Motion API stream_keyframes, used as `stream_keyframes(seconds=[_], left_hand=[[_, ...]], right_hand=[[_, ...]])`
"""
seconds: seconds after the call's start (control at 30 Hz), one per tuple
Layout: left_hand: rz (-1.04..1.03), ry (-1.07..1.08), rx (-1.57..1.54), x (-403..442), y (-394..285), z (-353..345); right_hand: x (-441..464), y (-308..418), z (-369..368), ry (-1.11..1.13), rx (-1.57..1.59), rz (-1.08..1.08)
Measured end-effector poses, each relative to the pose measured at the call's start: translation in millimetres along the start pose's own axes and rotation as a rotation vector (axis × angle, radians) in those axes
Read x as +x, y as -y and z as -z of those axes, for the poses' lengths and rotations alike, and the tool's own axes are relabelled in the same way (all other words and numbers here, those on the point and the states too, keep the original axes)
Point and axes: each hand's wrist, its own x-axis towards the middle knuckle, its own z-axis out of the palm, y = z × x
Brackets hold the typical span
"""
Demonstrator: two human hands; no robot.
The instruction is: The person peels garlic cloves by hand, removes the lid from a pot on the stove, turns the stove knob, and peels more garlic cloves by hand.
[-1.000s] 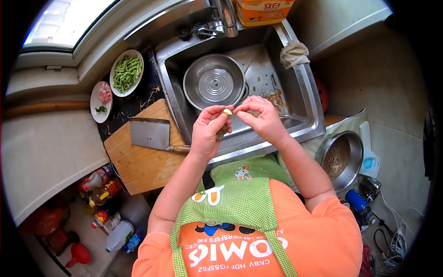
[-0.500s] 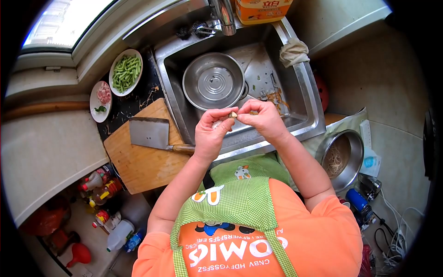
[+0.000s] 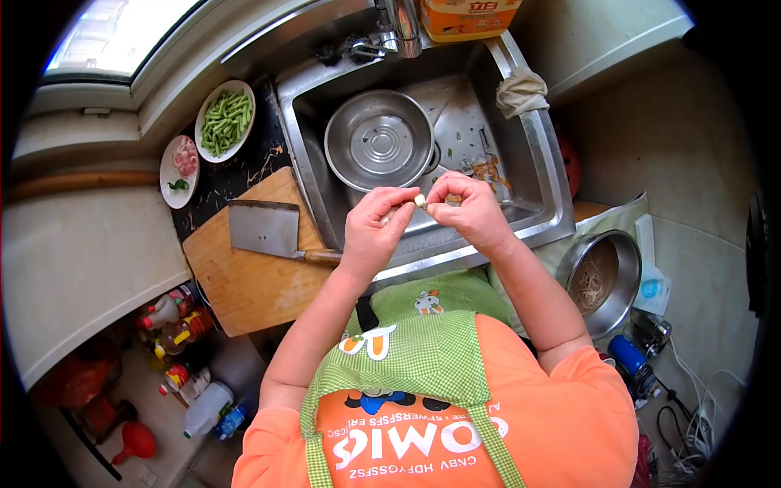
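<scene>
A small pale garlic clove (image 3: pixel 421 201) is pinched between the fingertips of both hands, over the near edge of the sink. My left hand (image 3: pixel 377 230) is closed on it, with something whitish partly hidden in the curled fingers. From the other side my right hand (image 3: pixel 472 211) pinches the clove with thumb and forefinger. Just beyond the hands, a round steel basin (image 3: pixel 381 140) sits in the sink (image 3: pixel 541 175). Brown and tan scraps (image 3: pixel 488 172) lie on the sink floor beside the basin.
A cleaver (image 3: pixel 264 228) rests on the wooden board (image 3: pixel 244 285) at left. Beyond are a plate of cut green beans (image 3: pixel 226 122) and a plate with pink pieces (image 3: pixel 185 159). The faucet (image 3: pixel 404 28) stands behind; a steel bowl (image 3: pixel 602 281) with pale strands is at right.
Both hands have come together at the clove, and the fingers have turned around it. The view has shifted slightly. The basin and the cleaver have not moved.
</scene>
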Motion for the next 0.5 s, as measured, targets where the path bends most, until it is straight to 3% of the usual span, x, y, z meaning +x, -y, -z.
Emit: stream_keyframes(seconds=[0.13, 0.2, 0.43, 0.5], left_hand=[[-0.033, -0.013, -0.055, -1.2, -5.6, -2.7], [0.25, 0.008, -0.173, -2.4, -7.7, -2.7], [0.413, 0.087, -0.712, -0.4, 6.0, 2.9], [0.407, -0.003, -0.824, 0.6, 10.0, 6.3]], right_hand=[[1.6, -2.8, 3.1, 0.02, -0.147, 0.161], [0.7, -1.1, 2.9, 0.079, -0.158, 0.219], [0.7, -0.7, 7.6, 0.2, 0.132, 0.201], [2.6, 2.9, 13.8, 0.153, -0.192, 0.345]])
